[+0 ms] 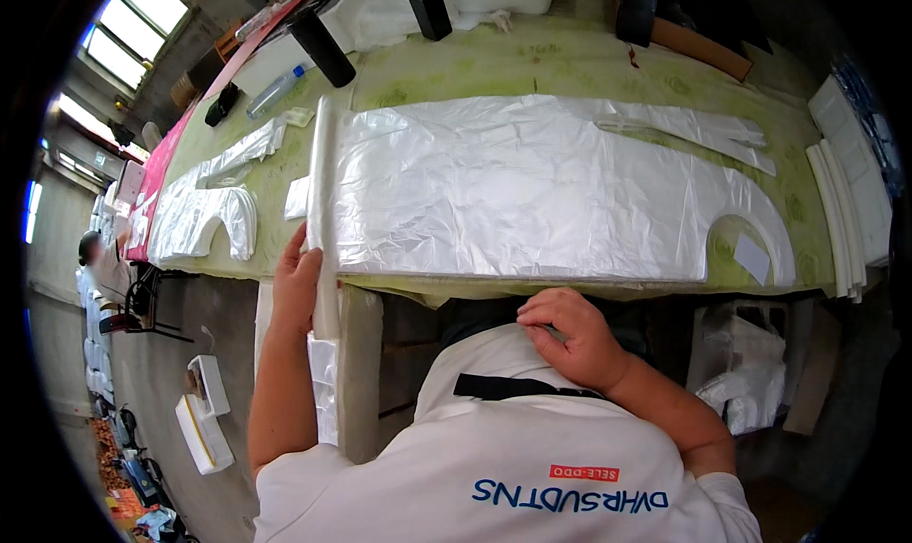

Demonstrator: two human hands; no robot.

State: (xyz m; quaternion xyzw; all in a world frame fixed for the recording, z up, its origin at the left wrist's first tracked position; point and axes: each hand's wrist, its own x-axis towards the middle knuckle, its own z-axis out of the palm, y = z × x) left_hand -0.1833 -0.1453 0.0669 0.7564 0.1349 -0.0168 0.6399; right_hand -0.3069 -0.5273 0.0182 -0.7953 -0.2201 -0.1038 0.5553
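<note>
A long white roll or tube [324,187] lies across the green-covered table [446,68], its near end jutting past the front edge. My left hand [297,282] is closed against the roll's left side, close to that edge. To the right of it a large sheet of thin, shiny, crinkled white plastic film [513,196] is spread flat, with a curved cut-out and strips at its right end. In front of my body, just off the table edge, my right hand [570,329] hovers with fingers loosely bent and apart, nothing visible in it.
Left of the roll lie more cut film pieces [209,206] and a small white card [297,199]. At the back stand a clear bottle [275,92], a black cylinder [321,49] and a black box [430,13]. White tubes [836,220] lean at the right edge. A person [109,263] is far left.
</note>
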